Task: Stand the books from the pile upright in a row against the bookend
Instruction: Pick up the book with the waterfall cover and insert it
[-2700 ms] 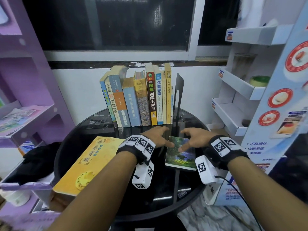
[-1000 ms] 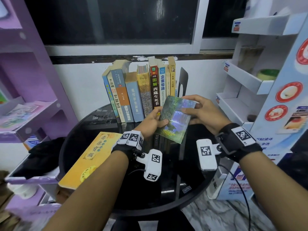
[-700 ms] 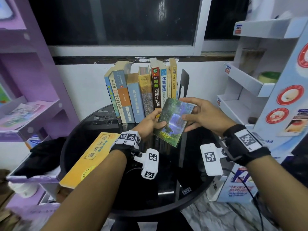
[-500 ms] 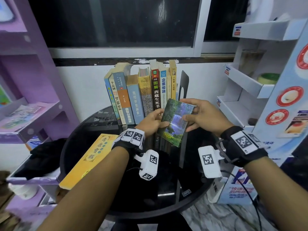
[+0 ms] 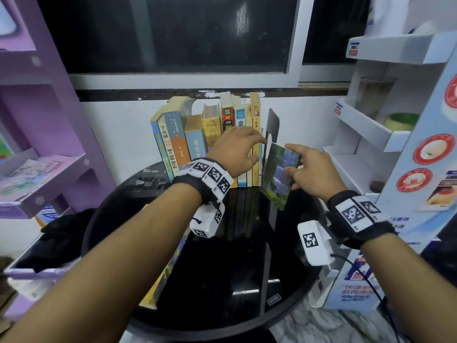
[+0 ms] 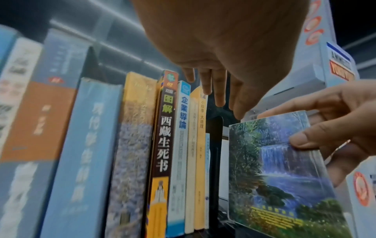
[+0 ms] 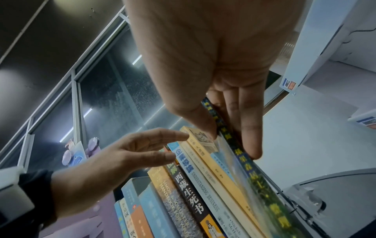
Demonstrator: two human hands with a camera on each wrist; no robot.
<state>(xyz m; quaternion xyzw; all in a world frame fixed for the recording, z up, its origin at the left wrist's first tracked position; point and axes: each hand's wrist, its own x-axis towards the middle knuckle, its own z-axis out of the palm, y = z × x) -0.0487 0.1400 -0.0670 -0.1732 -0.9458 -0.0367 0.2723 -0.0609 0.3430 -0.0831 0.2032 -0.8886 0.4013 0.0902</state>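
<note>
A row of upright books (image 5: 210,144) stands at the back of the round black table (image 5: 222,280), with the black bookend (image 5: 272,129) at its right end. My right hand (image 5: 293,159) pinches a thin waterfall-cover book (image 5: 277,179), thumb on the cover, holding it nearly upright in front of the bookend. In the right wrist view its spine (image 7: 244,164) lies beside the last yellow book. My left hand (image 5: 247,149) reaches over the right end of the row with fingers straight, holding nothing. A yellow book (image 5: 155,290) lies flat under my left forearm.
A purple shelf unit (image 5: 37,169) stands at the left with a black cloth (image 5: 57,231) below it. A white display rack (image 5: 371,132) stands close on the right. A white wall and a dark window are right behind the row.
Both hands lifted the waterfall book off the table. The left hand has since let go and moved up over the row; the right hand has carried the book back toward the bookend.
</note>
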